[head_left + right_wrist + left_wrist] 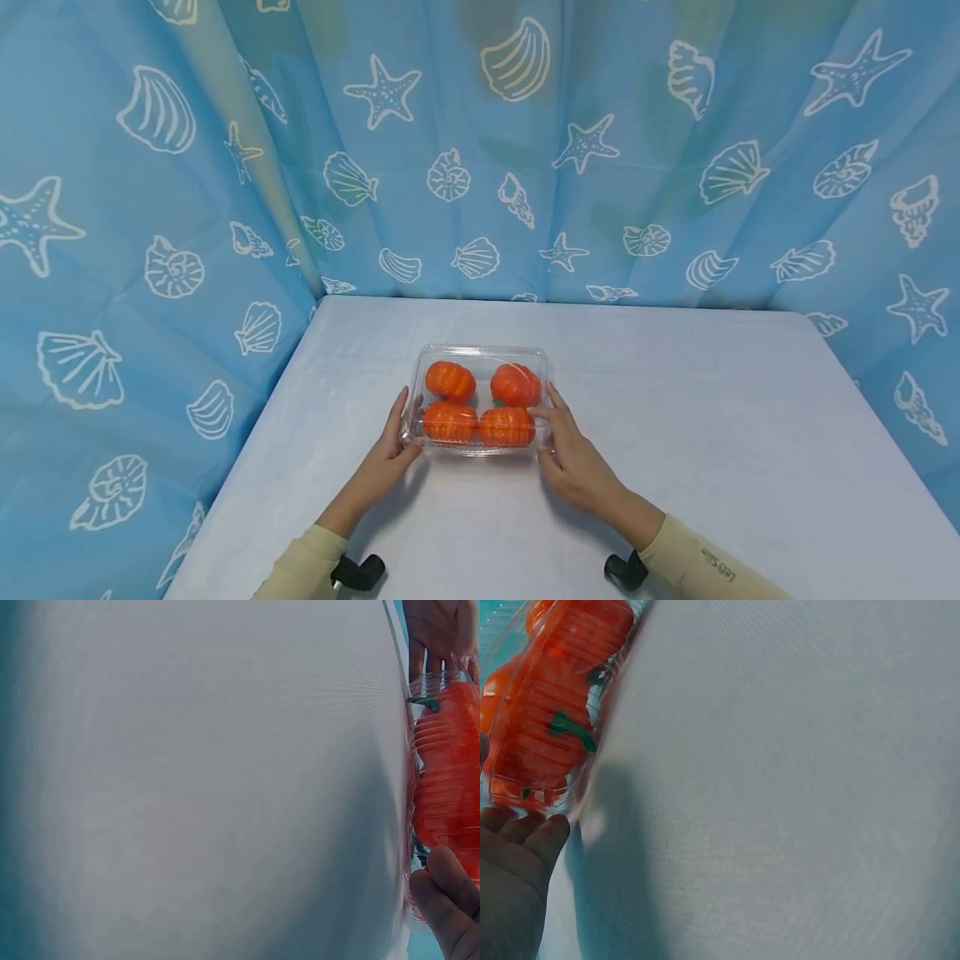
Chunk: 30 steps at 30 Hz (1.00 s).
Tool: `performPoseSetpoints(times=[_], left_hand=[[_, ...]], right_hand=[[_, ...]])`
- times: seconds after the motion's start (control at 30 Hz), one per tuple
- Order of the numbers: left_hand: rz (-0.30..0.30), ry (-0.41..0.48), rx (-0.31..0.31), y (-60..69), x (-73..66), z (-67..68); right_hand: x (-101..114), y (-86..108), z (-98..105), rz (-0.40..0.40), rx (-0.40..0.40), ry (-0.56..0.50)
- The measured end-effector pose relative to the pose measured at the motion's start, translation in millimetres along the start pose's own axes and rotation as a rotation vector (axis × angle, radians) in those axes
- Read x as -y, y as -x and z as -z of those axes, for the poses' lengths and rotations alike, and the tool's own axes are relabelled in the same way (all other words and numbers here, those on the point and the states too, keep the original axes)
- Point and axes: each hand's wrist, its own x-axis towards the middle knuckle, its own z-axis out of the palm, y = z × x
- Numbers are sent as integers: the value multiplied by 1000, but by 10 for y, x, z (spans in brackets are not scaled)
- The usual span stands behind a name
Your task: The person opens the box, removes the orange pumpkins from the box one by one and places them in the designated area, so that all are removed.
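Both hands hold a clear plastic container (483, 351) with its lid closed, and several orange pumpkins (450, 422) with green stems lie inside. On the container's left end, my left hand (377, 472) has its thumb at the near corner and fingers along the side. The right end is gripped by my right hand (583, 471), some fingers over the lid's edge. The left wrist view shows the left hand (514, 881) at the container's end. In the right wrist view, the right hand (450, 907) pinches the near end, with the left hand (437, 631) at the far one.
A white cloth covers the table (720, 433), and shadows of the arms fall on it. Behind and beside it hangs a blue curtain (480, 150) with shell and starfish prints. Black devices (360, 573) show by both wrists.
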Motion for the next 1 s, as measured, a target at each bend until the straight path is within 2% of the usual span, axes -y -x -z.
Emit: performPoseSetpoints(times=[0.17, 0.4, 0.67, 0.87, 1.0], left_hand=[[-5, 11, 2, -1, -20, 1], [31, -45, -13, -7, -33, -11], [41, -76, -22, 5, -27, 6], [1, -50, -9, 8, 6, 30], [-21, -37, 5, 13, 31, 53]], right_hand=[[-12, -12, -4, 8, 4, 26], [9, -34, 33, 8, 3, 58], [-6, -16, 97, 5, 31, 79], [-64, 20, 166, 2, 104, 54], [-121, 25, 234, 51, 113, 4]])
